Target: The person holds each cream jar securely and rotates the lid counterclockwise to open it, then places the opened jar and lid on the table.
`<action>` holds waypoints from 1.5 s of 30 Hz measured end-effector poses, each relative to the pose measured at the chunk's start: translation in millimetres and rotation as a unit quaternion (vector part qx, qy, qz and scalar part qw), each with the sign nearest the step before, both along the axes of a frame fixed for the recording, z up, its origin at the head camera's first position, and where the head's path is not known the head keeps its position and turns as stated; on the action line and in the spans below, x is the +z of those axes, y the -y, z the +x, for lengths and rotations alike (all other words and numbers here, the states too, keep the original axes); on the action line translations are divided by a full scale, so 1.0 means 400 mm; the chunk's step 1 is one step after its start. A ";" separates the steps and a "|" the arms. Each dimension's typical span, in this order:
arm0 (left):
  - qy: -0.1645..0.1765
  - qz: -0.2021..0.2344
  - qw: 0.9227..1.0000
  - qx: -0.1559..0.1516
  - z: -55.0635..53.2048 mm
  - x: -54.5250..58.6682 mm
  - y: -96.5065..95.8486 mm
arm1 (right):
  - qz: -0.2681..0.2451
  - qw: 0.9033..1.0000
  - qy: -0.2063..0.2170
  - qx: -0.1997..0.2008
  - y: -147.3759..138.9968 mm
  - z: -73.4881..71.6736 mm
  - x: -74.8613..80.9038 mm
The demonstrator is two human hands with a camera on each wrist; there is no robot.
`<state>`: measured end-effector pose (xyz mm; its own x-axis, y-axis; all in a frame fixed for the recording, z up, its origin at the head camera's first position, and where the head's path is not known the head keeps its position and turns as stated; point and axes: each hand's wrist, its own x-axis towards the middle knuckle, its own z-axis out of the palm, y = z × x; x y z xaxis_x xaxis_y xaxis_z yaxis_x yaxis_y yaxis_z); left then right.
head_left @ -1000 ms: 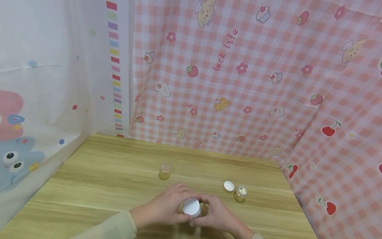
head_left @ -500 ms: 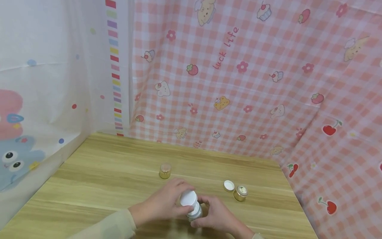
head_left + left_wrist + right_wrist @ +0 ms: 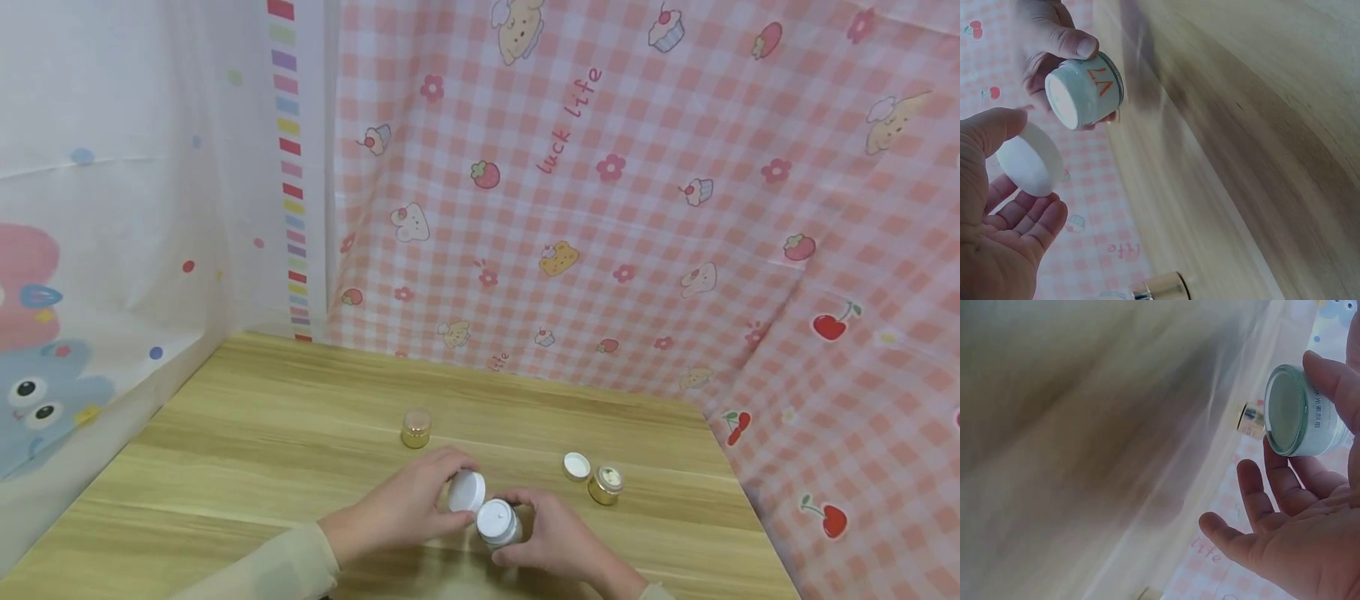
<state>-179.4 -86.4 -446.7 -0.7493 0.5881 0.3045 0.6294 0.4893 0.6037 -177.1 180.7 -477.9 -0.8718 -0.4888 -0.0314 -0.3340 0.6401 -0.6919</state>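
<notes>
The left hand, spread only lid-wide, pinches the white lid; the right hand, spread jar-wide, pinches the uncapped jar above the table. Weak thumb pressure could make this jar slip.

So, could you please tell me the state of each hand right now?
Left hand: closed on the white lid, held by thumb and fingers.
Right hand: closed around the white jar.
</notes>
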 end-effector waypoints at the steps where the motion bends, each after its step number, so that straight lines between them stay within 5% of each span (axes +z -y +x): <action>1: -0.003 -0.005 1.000 0.004 -0.001 -0.002 0.002 | 0.007 1.000 -0.003 -0.003 -0.004 -0.004 0.001; 6: -0.023 -0.035 0.999 0.022 -0.009 -0.016 0.009 | 0.007 1.000 -0.005 -0.018 -0.017 -0.038 0.006; 14: -0.038 -0.059 0.995 0.076 -0.035 -0.042 0.007 | 0.015 0.995 -0.035 -0.095 0.015 -0.124 0.003; 21: -0.022 -0.056 0.994 0.092 -0.079 -0.076 -0.050 | 0.049 0.982 -0.043 -0.177 0.028 -0.197 0.001; 26: 0.002 -0.044 0.989 0.140 -0.113 -0.090 -0.104 | 0.080 0.972 -0.075 -0.207 0.029 -0.234 -0.005; 35: 0.053 -0.003 0.976 0.213 -0.176 -0.127 -0.176 | 0.109 0.966 -0.095 -0.214 0.030 -0.260 -0.022; 45: 0.063 0.000 0.961 0.269 -0.204 -0.156 -0.195 | 0.127 0.965 -0.097 -0.207 0.042 -0.273 -0.033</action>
